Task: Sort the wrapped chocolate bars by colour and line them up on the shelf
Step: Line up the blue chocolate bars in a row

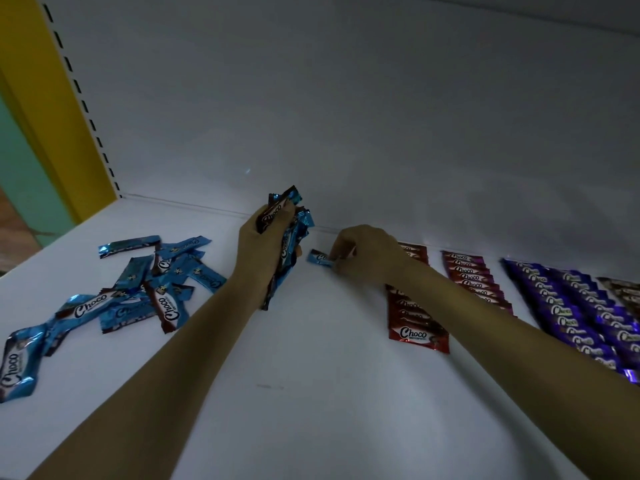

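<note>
Blue bars bunched in left hand; single blue bar pinched by right hand

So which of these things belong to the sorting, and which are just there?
In the job: left hand gripping a bunch of bars; right hand pinching one blue bar; loose blue pile; red rows; purple rows; shelf.
Just there: yellow post; back wall.

Dim, underexposed, bluish cast. Shelf surface brightest at front, back panel fades to grey. Foil glints on blue wrappers. Soft shadow under forearms. Right hand slightly blurred. Wide-angle bending at edges.
</note>
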Action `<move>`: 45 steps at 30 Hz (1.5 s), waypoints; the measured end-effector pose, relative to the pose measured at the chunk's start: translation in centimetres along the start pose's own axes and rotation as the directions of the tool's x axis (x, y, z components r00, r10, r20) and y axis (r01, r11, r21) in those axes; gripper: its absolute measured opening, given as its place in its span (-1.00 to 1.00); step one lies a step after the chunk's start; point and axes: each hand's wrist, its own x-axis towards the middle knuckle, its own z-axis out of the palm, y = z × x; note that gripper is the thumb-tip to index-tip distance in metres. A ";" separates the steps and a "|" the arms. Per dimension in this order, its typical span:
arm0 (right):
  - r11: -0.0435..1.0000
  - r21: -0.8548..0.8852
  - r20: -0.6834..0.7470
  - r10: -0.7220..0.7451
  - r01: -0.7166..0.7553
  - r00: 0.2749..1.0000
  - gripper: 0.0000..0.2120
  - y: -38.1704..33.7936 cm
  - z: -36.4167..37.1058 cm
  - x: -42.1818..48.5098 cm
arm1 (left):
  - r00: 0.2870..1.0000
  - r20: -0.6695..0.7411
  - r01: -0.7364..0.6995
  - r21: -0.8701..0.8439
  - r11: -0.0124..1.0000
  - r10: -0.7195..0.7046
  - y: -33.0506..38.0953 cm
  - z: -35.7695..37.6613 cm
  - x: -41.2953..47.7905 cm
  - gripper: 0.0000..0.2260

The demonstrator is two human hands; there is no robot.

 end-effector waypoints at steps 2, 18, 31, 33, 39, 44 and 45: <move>0.999 0.036 0.009 -0.005 0.005 1.000 -0.92 0.4 0.0 0.5 | 1.000 -0.005 -0.002 0.005 1.000 0.002 0.0 0.0 0.1 -0.90; 0.965 -0.225 -0.220 0.087 -0.138 0.972 -0.80 2.4 0.9 4.1 | 0.999 0.031 -0.016 0.029 0.999 0.015 -0.1 0.0 0.0 -0.91; 0.579 0.807 -0.179 0.055 0.114 0.982 -0.95 -3.5 -1.6 0.8 | 0.978 0.187 -0.129 0.174 0.976 0.096 -0.3 0.4 -0.4 -0.91; 0.592 0.800 -0.205 0.116 0.098 0.972 -0.93 -3.2 -2.0 1.0 | 0.974 0.205 -0.130 0.175 0.976 0.093 -0.5 0.2 -0.4 -0.93; 0.564 0.825 -0.141 0.248 -0.025 0.959 -0.92 -1.1 -3.8 0.8 | 0.983 0.164 -0.113 0.182 0.977 0.083 -0.7 0.0 -0.2 -0.86; 0.602 0.789 -0.060 0.276 -0.124 0.959 -0.96 0.8 -3.3 0.1 | 0.996 0.021 -0.089 0.148 0.985 0.087 -0.8 0.0 0.3 -0.88; 0.648 0.745 -0.036 0.274 -0.157 0.961 -0.96 1.1 -2.7 0.0 | 0.996 0.005 -0.086 0.132 0.987 0.086 -0.9 0.0 0.3 -0.88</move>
